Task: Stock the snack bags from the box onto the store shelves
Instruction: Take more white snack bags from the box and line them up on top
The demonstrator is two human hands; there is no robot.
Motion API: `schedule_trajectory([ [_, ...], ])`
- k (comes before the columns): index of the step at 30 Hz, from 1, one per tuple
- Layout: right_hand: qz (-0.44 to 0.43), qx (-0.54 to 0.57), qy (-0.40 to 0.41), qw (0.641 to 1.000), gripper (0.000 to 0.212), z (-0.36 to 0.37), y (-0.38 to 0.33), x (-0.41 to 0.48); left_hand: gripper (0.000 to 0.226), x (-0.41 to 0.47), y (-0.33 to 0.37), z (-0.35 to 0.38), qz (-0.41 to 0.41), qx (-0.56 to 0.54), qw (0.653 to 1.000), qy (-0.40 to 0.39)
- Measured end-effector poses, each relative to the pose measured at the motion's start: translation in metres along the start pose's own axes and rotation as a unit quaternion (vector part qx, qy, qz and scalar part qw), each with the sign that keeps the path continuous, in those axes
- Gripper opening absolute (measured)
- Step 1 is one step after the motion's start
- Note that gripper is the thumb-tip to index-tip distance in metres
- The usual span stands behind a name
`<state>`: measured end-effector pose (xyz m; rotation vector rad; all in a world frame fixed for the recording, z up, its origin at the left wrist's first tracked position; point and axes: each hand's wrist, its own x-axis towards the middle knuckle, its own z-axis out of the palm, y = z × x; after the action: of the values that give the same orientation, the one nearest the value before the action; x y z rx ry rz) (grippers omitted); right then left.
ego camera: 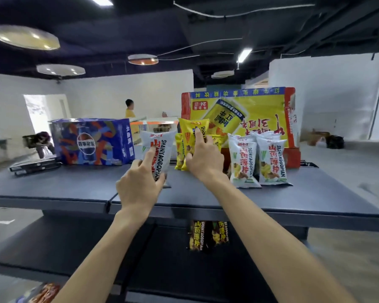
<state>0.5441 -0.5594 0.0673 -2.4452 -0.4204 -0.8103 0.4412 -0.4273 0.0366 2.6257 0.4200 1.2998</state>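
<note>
Top shelf (271, 200): left hand (138, 189) grip closed on white snack bag (157, 149), upright. Right hand (202, 158) steadies yellow snack bag (193, 136), grip unclear. Risk: release topples the upright bags, domino-fashion.

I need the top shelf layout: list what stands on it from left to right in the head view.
Blue Pepsi case → white snack bag in the left hand → yellow snack bag under the right hand → two standing white snack bags.

"SHANYAOBOPIAN" on white snack bags (245, 162), "24" on yellow carton (260, 112)
</note>
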Motion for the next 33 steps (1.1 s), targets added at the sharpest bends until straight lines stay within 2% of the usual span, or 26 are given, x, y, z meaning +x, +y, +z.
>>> schedule_trajectory([
  [5, 0.007, 0.006, -0.018, 1.000, 0.074, 0.030, -0.005, 0.035, 0.072, 0.030, -0.012, 0.020, -0.009, 0.007, 1.000, -0.005],
  [14, 0.051, -0.050, -0.010, 0.997, 0.075, 0.096, -0.016, 0.058, 0.072, 0.078, -0.044, 0.063, 0.018, -0.009, 0.999, -0.031],
  [24, 0.102, -0.156, 0.041, 0.982, 0.080, 0.154, -0.012, 0.073, 0.073, 0.123, -0.081, 0.112, 0.063, -0.055, 0.995, -0.050],
  [33, 0.097, -0.230, 0.030, 0.968, 0.092, 0.172, 0.000, 0.068, 0.074, 0.125, -0.082, 0.156, 0.065, -0.100, 0.990, -0.080],
])
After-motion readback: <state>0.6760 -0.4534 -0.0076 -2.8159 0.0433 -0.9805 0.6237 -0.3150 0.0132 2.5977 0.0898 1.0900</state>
